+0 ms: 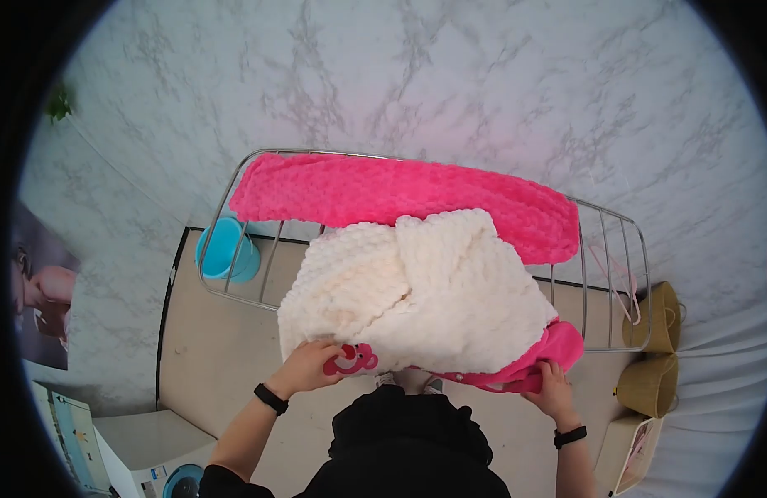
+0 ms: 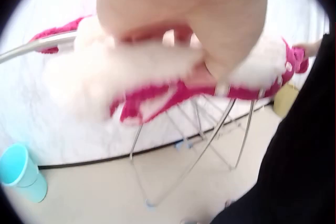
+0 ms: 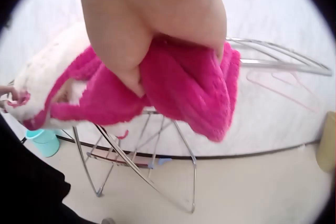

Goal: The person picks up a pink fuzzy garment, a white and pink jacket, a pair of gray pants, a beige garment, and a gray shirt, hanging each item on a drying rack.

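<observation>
Left hand [image 1: 310, 366] and right hand [image 1: 554, 392] are pinching a fleecy garment [image 1: 416, 290], lying lengthwise left-to-right, mid-frame, over a rack [image 1: 583, 282] above beige floor [image 1: 225, 357].

A drying rack [image 3: 286, 67] (silvery metal) carries pink fleece [image 1: 408, 191] and a white garment [image 1: 425, 299].

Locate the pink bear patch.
In the head view, left of centre, the pink bear patch is on the fluffy white garment, by the left hand.

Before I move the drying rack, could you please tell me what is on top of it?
Pink fleecy fabric lies across the drying rack, partly overlapped by a white garment. Whatever lies directly beneath that garment is hidden from above.
</observation>
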A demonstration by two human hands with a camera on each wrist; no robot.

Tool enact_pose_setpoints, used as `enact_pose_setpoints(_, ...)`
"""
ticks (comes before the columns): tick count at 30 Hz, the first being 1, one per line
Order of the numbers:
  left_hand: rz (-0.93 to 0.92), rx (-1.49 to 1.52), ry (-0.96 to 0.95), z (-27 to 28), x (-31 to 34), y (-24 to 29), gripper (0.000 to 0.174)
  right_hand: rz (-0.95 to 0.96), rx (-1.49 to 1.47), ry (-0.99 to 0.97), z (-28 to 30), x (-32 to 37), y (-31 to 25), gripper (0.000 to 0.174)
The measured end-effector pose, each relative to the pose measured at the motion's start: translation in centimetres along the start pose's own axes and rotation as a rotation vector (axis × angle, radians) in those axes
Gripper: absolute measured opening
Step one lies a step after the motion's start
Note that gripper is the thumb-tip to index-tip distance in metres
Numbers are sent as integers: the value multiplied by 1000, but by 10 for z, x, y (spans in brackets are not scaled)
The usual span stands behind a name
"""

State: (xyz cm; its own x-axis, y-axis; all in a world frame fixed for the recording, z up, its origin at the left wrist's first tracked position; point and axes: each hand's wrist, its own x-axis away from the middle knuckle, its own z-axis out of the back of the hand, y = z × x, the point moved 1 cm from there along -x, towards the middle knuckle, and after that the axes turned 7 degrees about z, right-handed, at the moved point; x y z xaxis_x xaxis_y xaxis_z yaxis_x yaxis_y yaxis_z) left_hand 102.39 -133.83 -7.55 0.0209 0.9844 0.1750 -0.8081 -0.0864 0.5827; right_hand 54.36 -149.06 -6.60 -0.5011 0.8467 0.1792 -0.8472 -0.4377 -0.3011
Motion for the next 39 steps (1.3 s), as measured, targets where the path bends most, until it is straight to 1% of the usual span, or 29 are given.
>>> enact_pose_setpoints(1,228,270,-238,24,-16,13,35,74,-79,-66,16,-14,-23,58)
enact_pose_setpoints(3,-88,23,409,44,-52,21,37,261,-175,187,28,-47,-48,71)
enact_pose_setpoints(4,-56,33,492,53,-77,19,38,285,-210,295,31,-70,-59,72)
enact_pose_setpoints(5,-6,-88,598,53,-102,15,41,307,-141,424,33,-94,-74,73)
enact_pose_setpoints(7,19,-169,624,44,-142,-5,42,295,-141,608,26,-145,-90,72)
enact_pose_setpoints(8,5,-175,638,40,-156,-13,42,298,-138,628,22,-165,-87,72)
enact_pose_setpoints(10,143,-130,355,36,-173,-24,36,-64,-260,348,14,-193,-82,58)
enact_pose_setpoints(11,244,-222,348,38,-180,-26,28,-58,-263,360,19,-195,-77,58)
enact_pose_setpoints(12,240,-228,359,48,-180,-28,28,25,-320,415,29,-194,-69,47)
enact_pose_setpoints(13,177,-79,603,62,-175,-30,25,109,-375,463,40,-191,-63,36)
enact_pose_setpoints(14,116,78,843,75,-166,-31,22,146,-469,595,68,-171,-70,28)
enact_pose_setpoints(15,223,232,811,106,-141,-7,21,181,-564,716,98,-142,-76,20)
enact_pose_setpoints(16,344,386,766,130,-110,17,21,166,-663,759,108,-114,-64,19)
enact_pose_setpoints(17,340,384,768,132,-101,24,21,151,-763,835,112,-95,-51,17)
enact_pose_setpoints(18,363,285,757,126,-90,30,20,151,-764,844,104,-86,-50,17)
enact_pose_setpoints(20,377,189,736,103,-79,30,20,130,-669,628,79,-75,-49,19)
enact_pose_setpoints(22,244,-51,620,65,-80,10,19,120,-385,306,28,-78,-15,28)
enact_pose_setpoints(23,243,-50,616,49,-79,2,19,116,-384,305,15,-78,-10,28)
enact_pose_setpoints(25,276,-205,440,27,-77,-11,21,9,-343,86,-6,-80,-12,38)
enact_pose_setpoints(26,276,-209,440,24,-78,-15,21,10,-347,86,-12,-86,-15,38)
enact_pose_setpoints(28,250,-177,377,21,-82,-11,32,250,-590,447,-10,-97,-31,44)
enact_pose_setpoints(29,241,-180,368,20,-86,-3,32,238,-591,452,-5,-101,-41,44)
enact_pose_setpoints(31,-32,-317,592,23,-106,40,43,75,-585,231,14,-108,-70,44)
enact_pose_setpoints(32,-45,-314,585,13,-120,55,43,62,-584,238,6,-112,-78,44)
enact_pose_setpoints(34,35,-119,269,-14,-148,76,48,375,-390,331,-12,-118,-92,42)
enact_pose_setpoints(35,14,-103,261,-19,-157,85,48,489,-373,292,-4,-109,-109,41)
enact_pose_setpoints(37,56,1070,26,-33,-169,107,48,667,-310,173,13,-84,-140,35)
enact_pose_setpoints(38,49,1076,-3,-36,-167,114,48,732,-275,107,15,-74,-145,31)
enact_pose_setpoints(39,138,1316,0,-34,-162,116,49,706,-277,114,15,-66,-139,31)
